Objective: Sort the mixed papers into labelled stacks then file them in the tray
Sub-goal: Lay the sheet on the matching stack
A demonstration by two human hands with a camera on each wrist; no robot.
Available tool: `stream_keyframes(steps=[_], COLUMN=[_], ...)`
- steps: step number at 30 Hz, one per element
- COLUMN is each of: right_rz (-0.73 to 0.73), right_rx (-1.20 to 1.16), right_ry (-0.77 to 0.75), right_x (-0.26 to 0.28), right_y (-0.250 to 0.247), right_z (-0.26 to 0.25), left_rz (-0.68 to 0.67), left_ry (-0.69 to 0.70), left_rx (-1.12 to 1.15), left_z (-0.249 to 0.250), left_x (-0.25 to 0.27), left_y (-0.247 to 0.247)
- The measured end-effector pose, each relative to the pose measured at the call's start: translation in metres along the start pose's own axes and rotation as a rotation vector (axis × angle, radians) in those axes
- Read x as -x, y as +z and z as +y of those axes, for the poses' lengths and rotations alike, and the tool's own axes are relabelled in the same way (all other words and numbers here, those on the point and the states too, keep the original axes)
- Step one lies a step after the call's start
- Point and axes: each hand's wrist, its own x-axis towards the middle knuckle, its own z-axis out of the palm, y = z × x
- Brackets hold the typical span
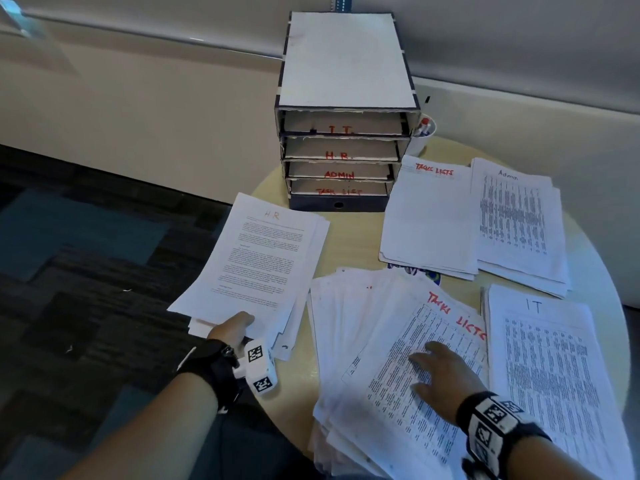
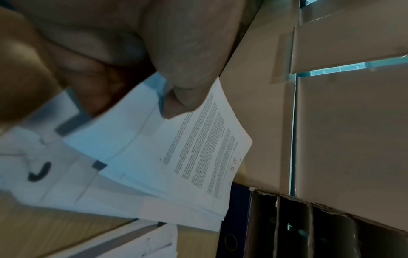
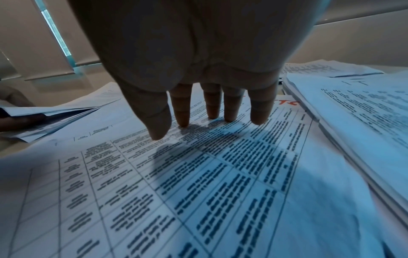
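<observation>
On the table's left side lies the HR stack (image 1: 263, 251), its left part hanging past the edge. My left hand (image 1: 237, 327) grips its near edge, thumb on top and fingers hidden underneath; the left wrist view shows the thumb pressing the top HR sheet (image 2: 198, 148). My right hand (image 1: 431, 367) rests flat, fingers straight and spread, on a table-printed sheet marked TASK LISTS (image 1: 426, 368) that tops the fanned mixed pile (image 1: 346, 323). In the right wrist view the fingertips (image 3: 212, 113) touch that sheet (image 3: 198, 174). The filing tray (image 1: 346, 64) stands at the back, shelves labelled IT, HR, ADMIN, TASK LIST.
Three more stacks lie on the round table (image 1: 353, 244): Task Lists (image 1: 426, 216), Admin (image 1: 516, 220) and IT (image 1: 547, 368). A white cup with pens (image 1: 425, 133) stands right of the tray. Dark carpet floor (image 1: 86, 271) lies beyond the table's left edge.
</observation>
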Motion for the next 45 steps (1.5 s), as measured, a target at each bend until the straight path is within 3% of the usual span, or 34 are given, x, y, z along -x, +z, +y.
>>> stream_keyframes(steps=[4,8,10,14,17,20,26,33,36,40,42,45], right_rz=[-0.007,-0.010,0.061,0.079,0.018,-0.004,-0.026,-0.041,0.037,0.081,0.066,0.087], right_rx=[-0.012,-0.108,-0.182,-0.187,-0.131,-0.126,-0.101,-0.092,-0.080,-0.102,-0.113,-0.142], right_ry=[0.001,0.032,0.126,0.320,0.289,0.240,0.208,0.083,0.010,0.065,0.059,0.054], right_x=[0.001,0.004,0.008,0.020,0.023,0.017,0.016,0.017,0.016,0.015,0.015,0.015], right_y=[-0.002,-0.006,-0.006,0.006,0.023,0.036,0.050,0.046,0.039,0.043,0.044,0.039], right_z=[0.001,0.007,0.015,0.027,0.024,0.021,0.029,0.029,0.027,0.032,0.035,0.037], left_rz=[-0.140,-0.264,-0.314,-0.306,-0.291,-0.174,-0.158,-0.230,-0.167,-0.044,0.038,0.040], left_ry=[-0.034,-0.026,0.077,0.478,0.581,0.617,0.617,0.630,0.612,0.584,0.625,0.715], left_rx=[0.015,-0.586,-0.758,-0.932,-1.195,-1.335,-1.323,-0.985,-0.845,-0.792,-0.795,-0.843], left_z=[-0.003,-0.011,-0.004,0.004,-0.013,-0.028,-0.042,-0.046,-0.049,-0.053,-0.053,-0.053], left_x=[0.020,0.041,0.057,0.060,0.061,0.069,0.061,0.043,0.035,0.032,0.039,0.047], left_y=[-0.008,-0.010,0.007,0.072,0.132,0.169,0.185,0.168,0.143,0.122,0.124,0.135])
